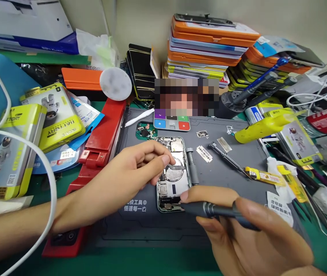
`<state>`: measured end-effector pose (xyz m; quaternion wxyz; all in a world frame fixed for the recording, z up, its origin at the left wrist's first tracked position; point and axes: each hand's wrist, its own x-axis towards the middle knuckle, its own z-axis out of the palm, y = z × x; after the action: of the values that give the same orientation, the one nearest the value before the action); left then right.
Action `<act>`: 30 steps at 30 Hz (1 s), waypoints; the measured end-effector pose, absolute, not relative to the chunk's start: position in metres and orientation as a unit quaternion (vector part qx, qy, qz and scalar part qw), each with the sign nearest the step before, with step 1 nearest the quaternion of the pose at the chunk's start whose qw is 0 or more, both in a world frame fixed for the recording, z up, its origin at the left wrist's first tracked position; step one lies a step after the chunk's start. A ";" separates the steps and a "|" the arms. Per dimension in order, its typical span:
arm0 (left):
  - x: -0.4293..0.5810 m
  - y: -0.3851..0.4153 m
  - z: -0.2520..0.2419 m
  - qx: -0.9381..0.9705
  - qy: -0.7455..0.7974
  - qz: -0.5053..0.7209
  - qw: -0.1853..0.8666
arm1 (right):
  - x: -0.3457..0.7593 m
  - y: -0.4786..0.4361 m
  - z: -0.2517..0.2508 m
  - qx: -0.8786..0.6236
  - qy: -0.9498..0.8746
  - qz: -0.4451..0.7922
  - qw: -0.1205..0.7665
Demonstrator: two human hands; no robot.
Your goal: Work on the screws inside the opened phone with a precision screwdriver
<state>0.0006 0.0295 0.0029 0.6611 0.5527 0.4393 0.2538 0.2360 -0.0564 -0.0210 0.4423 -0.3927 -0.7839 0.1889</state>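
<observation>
An opened phone (172,184) lies face down on a dark grey work mat (223,180), its insides showing. My left hand (134,172) pinches a thin bent metal tool (177,166) over the middle of the phone. My right hand (246,230) grips a dark screwdriver (212,210) whose tip rests at the phone's lower right corner, my forefinger stretched along the phone's edge.
A second screwdriver (225,156), a razor blade (204,153), small metal parts and a yellow tube (264,177) lie on the mat. Stacked phone boxes (206,50) stand behind, yellow battery packs (54,115) and a red tool (103,134) at left. A white cable (47,172) crosses my left forearm.
</observation>
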 end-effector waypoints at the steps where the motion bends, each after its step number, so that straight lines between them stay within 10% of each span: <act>1: 0.001 0.029 0.003 0.556 0.437 0.257 0.659 | 0.235 -0.054 -0.022 -0.385 -0.786 0.183 0.447; 30: -0.002 0.029 -0.002 0.563 0.391 0.246 0.686 | 0.239 -0.059 -0.026 -0.358 -0.837 0.240 0.337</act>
<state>-0.0015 0.0292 -0.0023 0.6855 0.5627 0.3912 0.2458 0.2392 -0.0594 -0.0260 0.3374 -0.3575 -0.8372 0.2396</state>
